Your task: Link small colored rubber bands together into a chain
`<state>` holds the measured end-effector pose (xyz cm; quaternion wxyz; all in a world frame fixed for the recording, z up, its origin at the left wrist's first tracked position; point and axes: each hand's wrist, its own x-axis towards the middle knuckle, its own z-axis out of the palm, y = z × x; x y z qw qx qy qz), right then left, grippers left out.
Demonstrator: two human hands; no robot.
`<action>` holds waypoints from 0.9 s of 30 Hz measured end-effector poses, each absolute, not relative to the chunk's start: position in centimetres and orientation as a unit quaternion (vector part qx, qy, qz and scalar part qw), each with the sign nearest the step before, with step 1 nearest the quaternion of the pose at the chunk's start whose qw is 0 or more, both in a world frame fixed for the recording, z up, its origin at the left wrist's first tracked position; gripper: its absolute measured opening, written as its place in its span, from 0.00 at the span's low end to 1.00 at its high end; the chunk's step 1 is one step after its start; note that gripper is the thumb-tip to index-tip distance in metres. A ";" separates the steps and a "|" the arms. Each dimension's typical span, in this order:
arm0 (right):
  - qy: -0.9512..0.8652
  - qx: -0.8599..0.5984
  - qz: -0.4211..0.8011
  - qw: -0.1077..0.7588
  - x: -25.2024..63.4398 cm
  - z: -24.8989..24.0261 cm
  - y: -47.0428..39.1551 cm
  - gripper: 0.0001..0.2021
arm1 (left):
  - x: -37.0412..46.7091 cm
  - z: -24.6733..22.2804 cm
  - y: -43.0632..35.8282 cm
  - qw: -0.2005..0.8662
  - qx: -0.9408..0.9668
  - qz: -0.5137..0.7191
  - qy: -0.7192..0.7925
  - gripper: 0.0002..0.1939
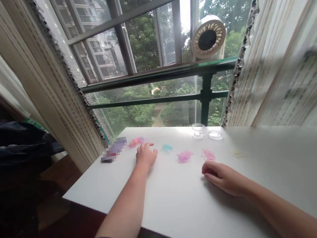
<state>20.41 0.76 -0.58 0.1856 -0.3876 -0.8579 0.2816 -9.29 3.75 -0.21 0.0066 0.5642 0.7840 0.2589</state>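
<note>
Left hand [146, 154] rests flat, fingers spread, holding nothing, between pink pile [136, 141] and blue pile [167, 148]; right hand [223, 177] loosely curled, empty, near another pink pile [208, 154]; sorting apparently under way, next move calls for a fine pinch.

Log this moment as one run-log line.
left hand: flat on white table, beside red band pile | right hand: resting below pink band pile | nothing held | clear jar at back

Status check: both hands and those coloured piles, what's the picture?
Left hand flat on table, beside pink pile. Right hand loosely curled, empty, near another pink pile. Nothing between.
</note>
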 end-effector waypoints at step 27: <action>-0.839 -0.403 0.314 0.187 20.8 -0.7 0.9 0.08 | -11.2 -1.8 6.1 0.029 0.455 0.202 0.867 0.31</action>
